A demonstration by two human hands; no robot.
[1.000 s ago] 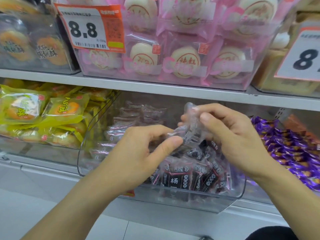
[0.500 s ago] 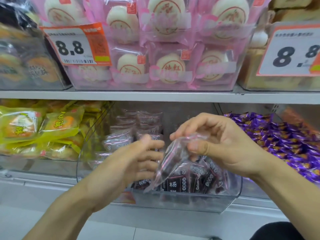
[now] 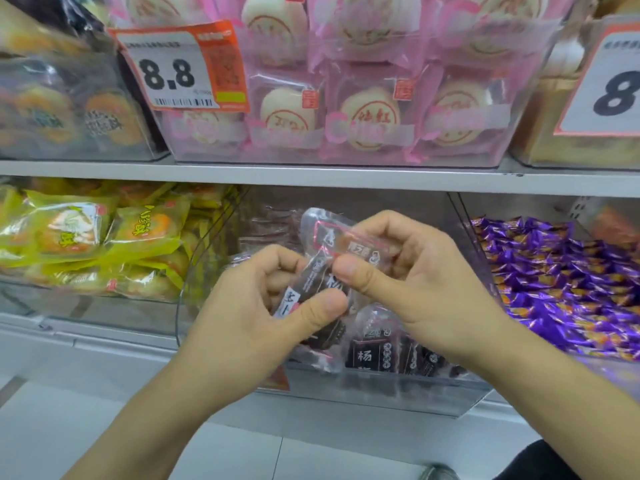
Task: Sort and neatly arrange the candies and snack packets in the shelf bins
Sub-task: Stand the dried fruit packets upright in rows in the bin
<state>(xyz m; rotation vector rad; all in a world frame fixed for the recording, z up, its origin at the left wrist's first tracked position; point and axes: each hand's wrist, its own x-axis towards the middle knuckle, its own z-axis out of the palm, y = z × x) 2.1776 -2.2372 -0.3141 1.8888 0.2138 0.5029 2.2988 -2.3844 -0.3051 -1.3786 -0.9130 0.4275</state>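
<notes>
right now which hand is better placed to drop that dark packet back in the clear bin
Left. The left hand pinches the dark packet lower, just above the clear bin; the right hand holds its clear top end higher.

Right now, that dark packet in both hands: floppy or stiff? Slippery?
Probably floppy: the packet bends between the left hand and right hand. Likely slick, since its clear film shines. Seems light, held by pinches alone.
</notes>
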